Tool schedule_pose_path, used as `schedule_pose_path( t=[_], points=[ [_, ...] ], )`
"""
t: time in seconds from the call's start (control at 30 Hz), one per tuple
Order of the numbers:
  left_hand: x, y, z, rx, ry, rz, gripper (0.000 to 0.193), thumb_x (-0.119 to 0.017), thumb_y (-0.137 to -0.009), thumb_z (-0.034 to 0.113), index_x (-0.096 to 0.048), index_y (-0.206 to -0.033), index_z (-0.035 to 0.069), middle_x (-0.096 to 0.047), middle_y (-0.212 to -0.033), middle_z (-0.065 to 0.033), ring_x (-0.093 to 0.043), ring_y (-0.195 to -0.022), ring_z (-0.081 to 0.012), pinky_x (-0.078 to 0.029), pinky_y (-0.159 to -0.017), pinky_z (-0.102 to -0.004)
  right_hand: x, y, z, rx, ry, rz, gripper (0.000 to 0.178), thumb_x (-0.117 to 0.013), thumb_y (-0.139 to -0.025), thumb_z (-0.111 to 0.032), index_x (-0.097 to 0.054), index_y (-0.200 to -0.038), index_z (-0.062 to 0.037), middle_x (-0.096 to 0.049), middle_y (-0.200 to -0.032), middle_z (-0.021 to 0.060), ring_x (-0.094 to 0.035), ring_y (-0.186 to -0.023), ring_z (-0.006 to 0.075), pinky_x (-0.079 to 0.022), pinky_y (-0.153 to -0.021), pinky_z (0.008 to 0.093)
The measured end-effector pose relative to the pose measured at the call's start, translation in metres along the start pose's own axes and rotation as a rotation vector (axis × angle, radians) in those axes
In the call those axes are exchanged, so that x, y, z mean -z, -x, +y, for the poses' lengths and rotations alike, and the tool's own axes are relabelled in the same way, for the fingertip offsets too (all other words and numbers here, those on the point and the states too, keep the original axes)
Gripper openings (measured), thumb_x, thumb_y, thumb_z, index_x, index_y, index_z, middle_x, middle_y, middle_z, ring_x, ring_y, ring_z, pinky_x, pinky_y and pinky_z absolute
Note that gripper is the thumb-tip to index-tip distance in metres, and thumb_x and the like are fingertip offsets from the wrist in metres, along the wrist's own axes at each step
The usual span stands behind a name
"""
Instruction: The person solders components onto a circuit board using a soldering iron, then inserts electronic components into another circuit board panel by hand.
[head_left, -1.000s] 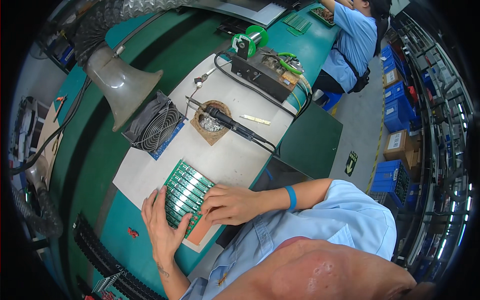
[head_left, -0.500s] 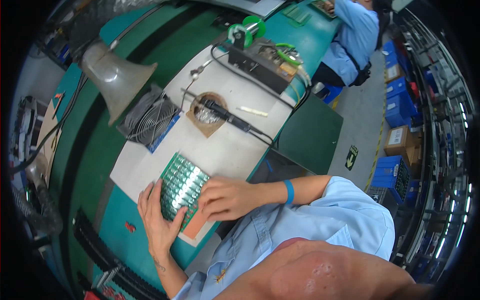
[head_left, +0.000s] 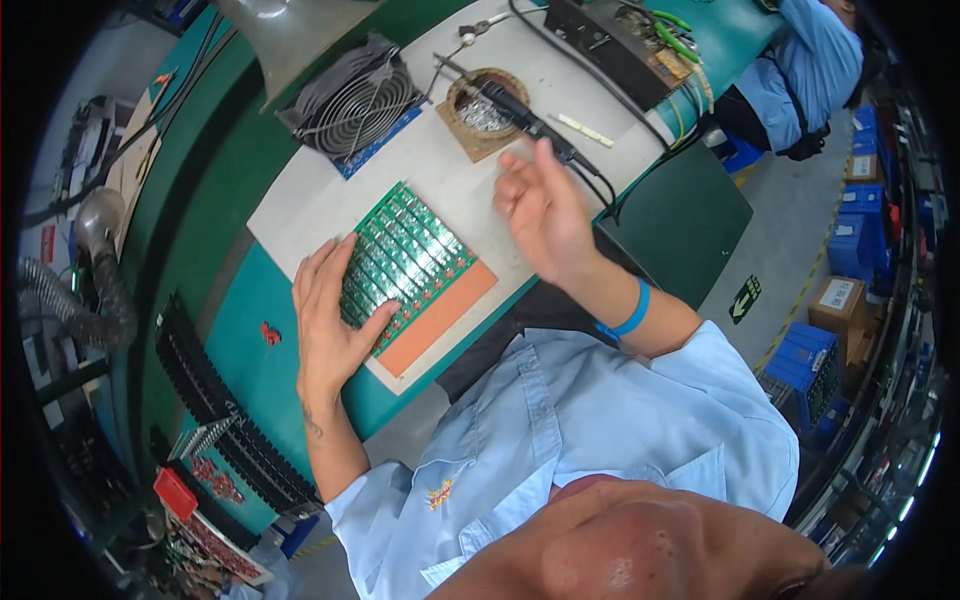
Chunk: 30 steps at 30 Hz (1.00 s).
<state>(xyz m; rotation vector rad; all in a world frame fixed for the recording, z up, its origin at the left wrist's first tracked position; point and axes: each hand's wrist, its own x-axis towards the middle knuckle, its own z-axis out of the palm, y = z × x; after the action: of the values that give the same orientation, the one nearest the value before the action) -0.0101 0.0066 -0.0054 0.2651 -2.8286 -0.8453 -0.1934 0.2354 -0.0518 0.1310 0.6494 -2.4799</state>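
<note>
A green circuit board panel (head_left: 408, 255), lined with rows of small shiny parts, lies on an orange-brown pad (head_left: 440, 318) on the white bench mat. My left hand (head_left: 328, 315) grips the panel's left side, its fingers along the edge and the thumb over the near left part. Raised to the right of the panel, my right hand (head_left: 545, 215) is slightly blurred; its fingers are loosely bent, the thumb stands apart, and nothing shows in it. Just beyond it, a soldering iron (head_left: 530, 120) with a black handle lies across a round tip-cleaning tray (head_left: 500, 100).
A caged fan (head_left: 360, 105) stands behind the panel, below a funnel-shaped fume hood (head_left: 300, 35). A black control box (head_left: 610, 50) sits at the far right, near a white stick (head_left: 582, 130). Black slotted racks (head_left: 225, 400) line the left. A co-worker (head_left: 805, 75) sits beyond.
My right hand has lifted off the panel and moved away, up and right toward the soldering iron. My left hand stays on the panel. The whole view has shifted.
</note>
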Motion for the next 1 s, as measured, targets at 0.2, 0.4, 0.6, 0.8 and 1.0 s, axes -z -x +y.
schedule_pose_path(
  t=[0.2, 0.4, 0.6, 0.8, 1.0],
  points=[
    [0.001, 0.003, -0.006, -0.003, -0.041, -0.021, 0.085, -0.091, -0.073, 0.026, -0.059, -0.15, 0.007, -0.062, -0.15, -0.012, -0.051, -0.143, -0.0348, -0.033, -0.122, -0.049, 0.0, -0.01, -0.021, 0.224, 0.284, -0.09, 0.048, -0.057, -0.113, -0.023, -0.045, -0.157, -0.0083, -0.067, -0.118, 0.0132, -0.061, -0.084, 0.0168, -0.051, -0.074, 0.0284],
    [0.005, -0.005, -0.008, -0.11, -0.069, 0.006, 0.083, -0.091, -0.075, 0.026, -0.059, -0.15, 0.006, -0.062, -0.149, -0.0123, -0.051, -0.144, -0.0341, -0.035, -0.122, -0.0501, 0.041, 0.018, -0.056, 0.573, 0.806, -0.206, 0.051, -0.061, -0.11, -0.017, -0.043, -0.156, -0.0044, -0.068, -0.116, 0.0169, -0.066, -0.089, 0.0193, -0.056, -0.078, 0.0299],
    [0.012, -0.018, 0.012, -0.145, -0.067, 0.083, 0.077, -0.09, -0.078, 0.026, -0.061, -0.146, 0.003, -0.064, -0.146, -0.0136, -0.054, -0.141, -0.0358, -0.038, -0.119, -0.0505, 0.039, 0.021, -0.056, 0.473, 0.749, -0.209, 0.052, -0.065, -0.105, -0.008, -0.044, -0.153, -0.0031, -0.069, -0.116, 0.0181, -0.067, -0.092, 0.0204, -0.058, -0.083, 0.0316],
    [-0.023, -0.048, 0.04, -0.095, -0.151, 0.125, 0.062, -0.086, -0.082, 0.024, -0.066, -0.136, 0.0, -0.067, -0.143, -0.0153, -0.061, -0.132, -0.0374, -0.042, -0.117, -0.0482, 0.023, 0.031, -0.045, 0.612, 0.968, -0.348, 0.037, -0.073, -0.096, -0.003, -0.064, -0.132, -0.0006, -0.071, -0.12, 0.015, -0.068, -0.095, 0.0197, -0.056, -0.087, 0.0305],
    [-0.053, -0.056, 0.037, -0.038, -0.188, 0.186, 0.048, -0.082, -0.084, 0.021, -0.072, -0.125, -0.001, -0.069, -0.138, -0.0159, -0.067, -0.121, -0.0358, -0.047, -0.112, -0.0453, 0.012, 0.038, -0.055, 0.388, 1.18, -0.467, 0.032, -0.078, -0.087, 0.002, -0.071, -0.118, -0.0003, -0.074, -0.115, 0.0101, -0.068, -0.092, 0.0179, -0.055, -0.084, 0.0282]
  ],
)
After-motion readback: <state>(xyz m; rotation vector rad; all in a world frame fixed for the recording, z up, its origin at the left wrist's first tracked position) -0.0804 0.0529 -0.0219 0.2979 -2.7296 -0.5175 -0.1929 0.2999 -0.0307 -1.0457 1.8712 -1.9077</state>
